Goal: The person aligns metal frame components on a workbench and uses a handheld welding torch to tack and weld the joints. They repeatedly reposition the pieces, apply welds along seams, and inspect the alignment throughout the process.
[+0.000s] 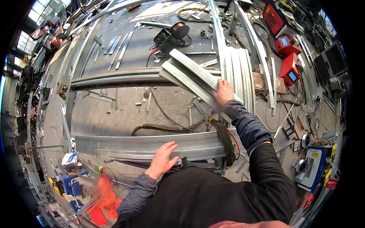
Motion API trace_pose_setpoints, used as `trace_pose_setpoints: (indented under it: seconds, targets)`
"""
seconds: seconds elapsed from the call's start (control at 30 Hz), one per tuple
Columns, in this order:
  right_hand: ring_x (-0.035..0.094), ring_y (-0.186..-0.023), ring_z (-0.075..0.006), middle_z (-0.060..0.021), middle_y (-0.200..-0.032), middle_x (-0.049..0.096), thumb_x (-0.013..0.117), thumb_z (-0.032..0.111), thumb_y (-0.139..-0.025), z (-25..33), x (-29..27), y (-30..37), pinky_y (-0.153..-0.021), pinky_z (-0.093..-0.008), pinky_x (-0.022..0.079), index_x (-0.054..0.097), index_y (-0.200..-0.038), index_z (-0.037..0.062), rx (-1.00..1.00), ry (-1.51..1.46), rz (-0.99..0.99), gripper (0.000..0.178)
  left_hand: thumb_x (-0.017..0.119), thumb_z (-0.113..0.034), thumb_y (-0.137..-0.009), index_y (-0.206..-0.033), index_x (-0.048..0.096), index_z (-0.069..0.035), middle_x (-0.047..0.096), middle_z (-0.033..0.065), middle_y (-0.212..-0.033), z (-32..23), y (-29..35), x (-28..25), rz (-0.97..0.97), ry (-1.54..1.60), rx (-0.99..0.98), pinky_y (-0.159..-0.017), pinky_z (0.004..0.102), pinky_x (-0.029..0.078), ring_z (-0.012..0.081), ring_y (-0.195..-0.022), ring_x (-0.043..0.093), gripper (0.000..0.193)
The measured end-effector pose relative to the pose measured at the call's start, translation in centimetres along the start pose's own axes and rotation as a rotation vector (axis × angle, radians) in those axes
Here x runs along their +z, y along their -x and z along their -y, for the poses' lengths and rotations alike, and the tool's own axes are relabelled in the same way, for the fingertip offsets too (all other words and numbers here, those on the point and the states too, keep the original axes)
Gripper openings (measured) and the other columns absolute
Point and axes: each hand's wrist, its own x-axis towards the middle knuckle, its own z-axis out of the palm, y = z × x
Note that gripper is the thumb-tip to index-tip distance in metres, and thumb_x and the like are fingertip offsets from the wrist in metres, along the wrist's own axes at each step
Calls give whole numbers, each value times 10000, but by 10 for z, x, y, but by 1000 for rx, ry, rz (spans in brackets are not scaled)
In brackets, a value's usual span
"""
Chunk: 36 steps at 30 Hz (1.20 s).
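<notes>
My right hand (224,92) grips the edge of a galvanized steel channel (193,68). This short piece lies slantwise, next to a second steel channel (185,80) that runs alongside it. Their far ends reach over a long steel crossbeam (121,78). Several longer steel profiles (238,62) lie side by side just right of my right hand. My left hand (163,160) holds nothing; its fingers are stretched out over the near steel beam (114,143). Whether it touches that beam I cannot tell.
A thick sleeved cable (225,142) with a red line hangs over the near beam. Beyond the crossbeam stands a wire feeder with a spool (179,31). Red machines (291,70) stand at the right. Orange material (106,192) lies at lower left, and offcuts litter the floor.
</notes>
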Motion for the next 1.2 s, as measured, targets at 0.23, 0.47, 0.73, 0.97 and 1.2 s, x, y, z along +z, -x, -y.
trace_pose_setpoints:
  seconds: [0.23,0.47,0.73,0.97,1.2]
  targets:
    - [603,-1300,-473,-288,-1328,651,869,301,-880,0,1,-33,-1129,-523,502,595,-1320,-71,41,124,137,638,824,-223,-928,-1451,678,-58,638,178,-1522,19,66,-19,-139,66,-39,-1175,485,498,387,-1398,605,568]
    - [666,-1204,-492,-325,-1234,705,883,343,-848,-33,4,-49,-1067,-526,535,689,-1172,-82,44,64,108,569,769,-224,-963,-1461,671,-35,639,188,-1536,40,117,-39,-229,87,-69,-1195,483,490,395,-1414,598,541]
    - [695,-900,-313,-231,-1010,743,782,298,-864,27,-65,8,-862,-438,560,666,-1143,-128,-119,-404,280,522,744,-254,-983,-1500,655,-50,640,177,-1548,35,130,-42,-239,303,-215,-1188,454,502,385,-1426,610,563]
    - [624,-882,-131,-56,-1055,695,815,284,-890,185,-167,168,-807,-297,528,661,-1325,-49,-47,-899,872,569,845,-202,-1004,-1698,376,-4,539,163,-1597,37,54,-9,-78,1216,-192,-1159,418,534,272,-1406,586,861]
    - [662,-963,-182,-112,-1023,719,879,298,-873,259,-129,230,-865,-353,542,697,-1276,-55,-309,-514,1104,566,859,-203,-997,-1461,659,-57,738,72,-1341,27,90,-28,-74,1739,-291,-1106,412,558,223,-1246,695,526]
